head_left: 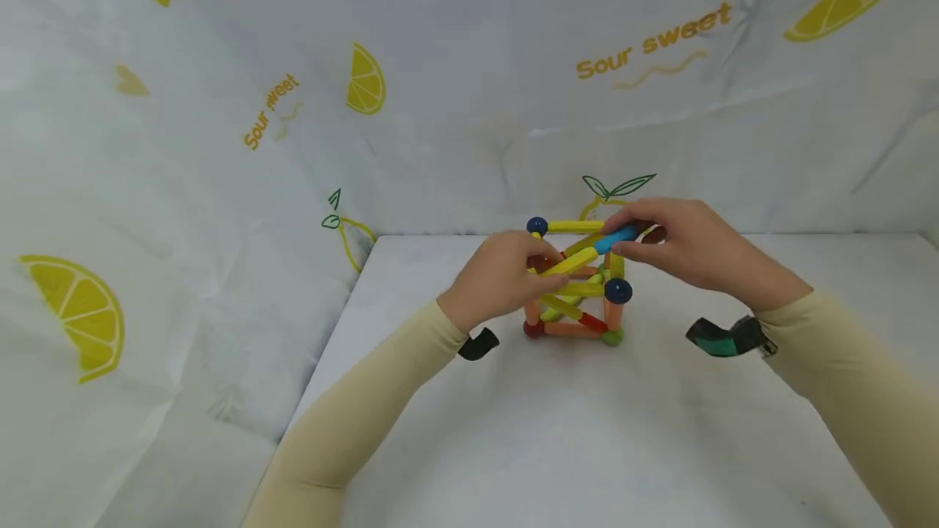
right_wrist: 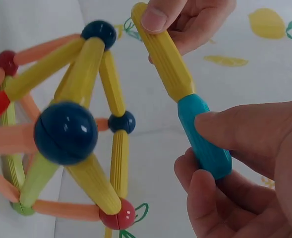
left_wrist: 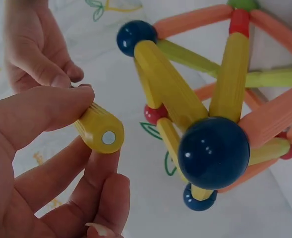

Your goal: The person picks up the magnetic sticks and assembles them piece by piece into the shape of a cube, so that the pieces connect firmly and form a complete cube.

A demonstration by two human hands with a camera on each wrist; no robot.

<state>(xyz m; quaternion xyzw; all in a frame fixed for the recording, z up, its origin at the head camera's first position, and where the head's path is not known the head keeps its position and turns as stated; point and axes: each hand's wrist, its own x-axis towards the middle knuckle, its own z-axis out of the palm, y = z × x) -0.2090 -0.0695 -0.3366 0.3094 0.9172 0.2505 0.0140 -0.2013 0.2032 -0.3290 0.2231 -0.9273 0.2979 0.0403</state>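
Note:
Above a built frame of magnetic sticks and balls, my two hands hold one joined rod between them. Its yellow magnetic stick meets a short blue magnetic stick end to end. My left hand pinches the yellow stick between thumb and fingers; a round silver magnet shows on its end in the left wrist view. The blue stick is pinched by my right hand. Beside the hands stands the frame, with dark blue balls at its upper corners and orange sticks along its base.
The frame rests on a white table near its back edge. Red balls and green balls sit at its lower corners. A white sheet printed with lemons hangs behind and to the left.

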